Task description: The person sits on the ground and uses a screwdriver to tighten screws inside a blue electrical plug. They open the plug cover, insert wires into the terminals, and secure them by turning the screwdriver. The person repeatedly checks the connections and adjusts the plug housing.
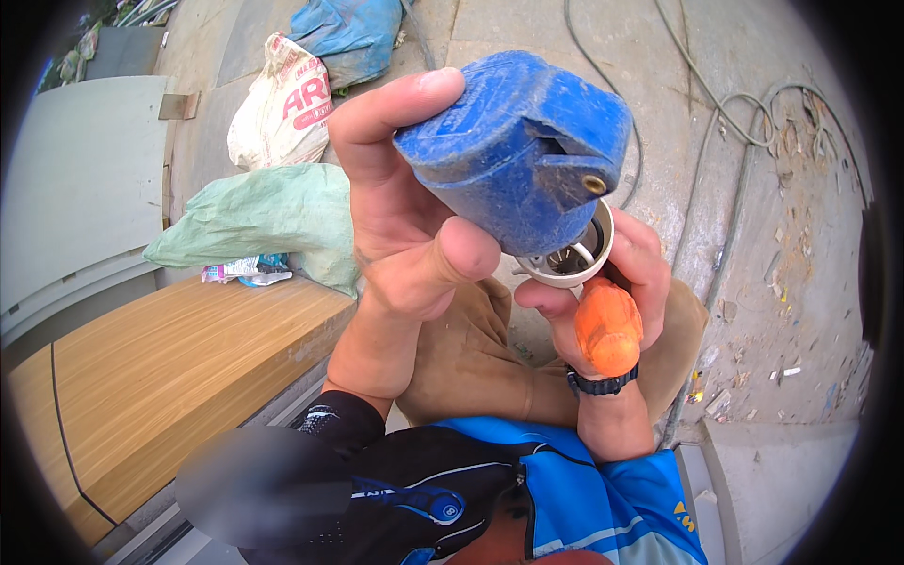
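My left hand [405,202] is closed round a blue industrial electrical connector [508,141], scuffed and dusty, with a brass eyelet at its right side. The thumb presses its near lower side and the index finger lies over its top. Just below it, my right hand [640,273] is closed on a round grey-white plastic part [576,275] with metal pieces inside its rim. An orange tool handle [608,325] also sits in the right hand, its end toward me and its other end hidden. The blue connector partly covers the round part; whether they touch I cannot tell.
A wooden-faced panel [188,358] lies at my left, with a green sack [264,217] at its far end. Beyond are a white printed sack [280,108] and a blue bag [348,38]. Cables [744,118] and debris lie on the concrete at right.
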Motion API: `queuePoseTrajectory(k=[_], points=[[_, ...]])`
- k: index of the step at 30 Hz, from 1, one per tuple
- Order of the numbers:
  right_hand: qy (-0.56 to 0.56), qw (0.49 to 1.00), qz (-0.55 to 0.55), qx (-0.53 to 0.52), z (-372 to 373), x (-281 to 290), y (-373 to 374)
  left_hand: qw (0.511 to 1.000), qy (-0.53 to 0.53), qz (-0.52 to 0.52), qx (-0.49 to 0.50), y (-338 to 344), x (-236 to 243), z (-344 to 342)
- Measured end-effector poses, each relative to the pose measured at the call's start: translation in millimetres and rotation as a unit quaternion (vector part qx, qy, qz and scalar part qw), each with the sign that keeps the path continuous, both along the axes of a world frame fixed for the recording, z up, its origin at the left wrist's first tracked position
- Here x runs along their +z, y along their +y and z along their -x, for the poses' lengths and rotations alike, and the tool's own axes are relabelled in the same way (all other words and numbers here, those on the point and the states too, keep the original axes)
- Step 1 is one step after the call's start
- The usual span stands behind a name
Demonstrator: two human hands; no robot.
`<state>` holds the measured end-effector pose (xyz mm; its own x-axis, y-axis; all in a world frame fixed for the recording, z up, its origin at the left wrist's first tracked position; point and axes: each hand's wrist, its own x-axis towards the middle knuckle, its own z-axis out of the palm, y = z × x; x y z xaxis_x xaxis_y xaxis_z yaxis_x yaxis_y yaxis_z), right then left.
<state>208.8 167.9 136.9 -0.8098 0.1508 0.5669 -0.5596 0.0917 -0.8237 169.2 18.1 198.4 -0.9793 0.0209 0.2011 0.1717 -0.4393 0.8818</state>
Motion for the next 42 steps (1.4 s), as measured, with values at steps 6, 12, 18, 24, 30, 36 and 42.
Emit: queuePoseTrajectory(k=[6, 12, 18, 24, 30, 36, 42], points=[[-0.026, 0.999, 0.024, 0.025, -0.7, 3.8, 1.5, 0.999, 0.027, 0.0, -0.03, 1.8, 0.1, 4.9], [-0.05, 0.997, 0.046, 0.032, -0.9, -1.8, 3.7, 0.997, 0.049, 0.015, -0.057, -2.1, -2.9, 11.3], [-0.088, 0.994, 0.044, 0.055, -0.9, 3.2, 8.9, 0.995, 0.048, -0.017, -0.082, -1.8, -11.7, 15.6], [-0.106, 0.99, 0.063, 0.068, -0.4, 6.0, 11.4, 0.994, 0.069, -0.023, -0.077, 2.2, -12.8, 15.9], [-0.095, 0.993, 0.032, 0.066, 3.9, 8.7, 13.4, 0.995, 0.077, -0.015, -0.066, 1.8, -11.9, 15.1], [-0.124, 0.989, 0.056, 0.062, 0.1, 6.4, 15.0, 0.995, 0.067, -0.005, -0.077, 1.8, -15.1, 14.0], [-0.133, 0.989, 0.04, 0.052, 1.5, 8.2, 15.8, 0.996, 0.054, -0.037, -0.06, 10.8, -13.3, 16.1]])
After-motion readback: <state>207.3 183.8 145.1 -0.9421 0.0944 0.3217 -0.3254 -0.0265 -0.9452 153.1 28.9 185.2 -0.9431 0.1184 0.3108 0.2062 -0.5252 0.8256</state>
